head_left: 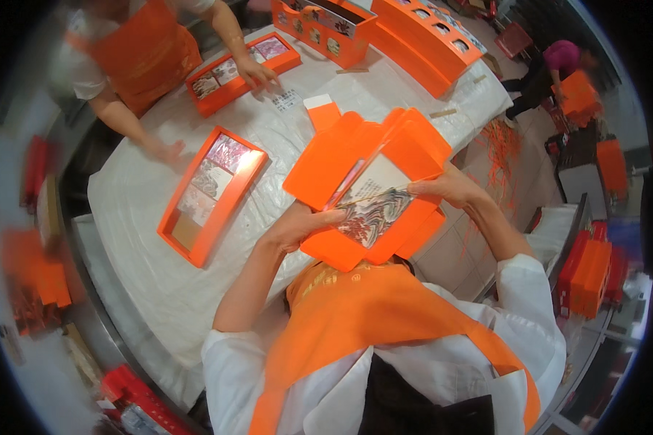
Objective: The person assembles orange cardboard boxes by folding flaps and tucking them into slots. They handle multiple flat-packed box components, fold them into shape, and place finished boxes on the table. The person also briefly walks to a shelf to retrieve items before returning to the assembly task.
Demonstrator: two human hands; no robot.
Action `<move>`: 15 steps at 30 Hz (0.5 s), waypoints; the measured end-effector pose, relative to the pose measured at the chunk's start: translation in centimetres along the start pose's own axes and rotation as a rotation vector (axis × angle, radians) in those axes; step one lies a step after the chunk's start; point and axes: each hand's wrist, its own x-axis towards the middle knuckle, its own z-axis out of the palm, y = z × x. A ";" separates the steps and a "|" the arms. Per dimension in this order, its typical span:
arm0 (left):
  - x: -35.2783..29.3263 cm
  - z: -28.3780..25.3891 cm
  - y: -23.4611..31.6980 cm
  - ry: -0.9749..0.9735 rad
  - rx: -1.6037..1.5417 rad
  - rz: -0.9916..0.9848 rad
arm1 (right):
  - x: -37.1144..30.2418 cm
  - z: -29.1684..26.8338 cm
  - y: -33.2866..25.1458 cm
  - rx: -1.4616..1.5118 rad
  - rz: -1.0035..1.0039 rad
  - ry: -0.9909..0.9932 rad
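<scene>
In front of my chest I hold an orange folding carton with its flaps spread out. Inside it lie a pack with a wavy grey, white and brown pattern and a cream printed panel. My left hand grips the carton's left side, its thumb on the edge of the patterned pack. On the opposite side my right hand is closed on the carton, thumb by the pack's upper right corner. The fingers beneath the carton are hidden.
A long orange tray box with patterned packs lies on the white-covered table. Across the table, a person in an orange apron reaches around a similar tray. Larger orange boxes stand behind. Another person bends at far right.
</scene>
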 end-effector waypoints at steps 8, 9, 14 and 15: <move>-2.7 0.7 -6.3 0.202 -0.390 0.118 | 0.4 -0.3 -0.4 -0.132 0.241 -0.501; -3.0 0.9 -6.7 0.232 -0.430 0.155 | 0.2 -0.3 -0.3 -0.037 0.166 -0.479; -3.4 0.5 -7.5 0.137 -0.594 0.157 | 0.3 0.2 1.1 0.021 0.097 -0.384; -3.4 0.5 -7.7 0.156 -0.590 0.173 | 0.5 -0.2 1.4 0.042 0.083 -0.450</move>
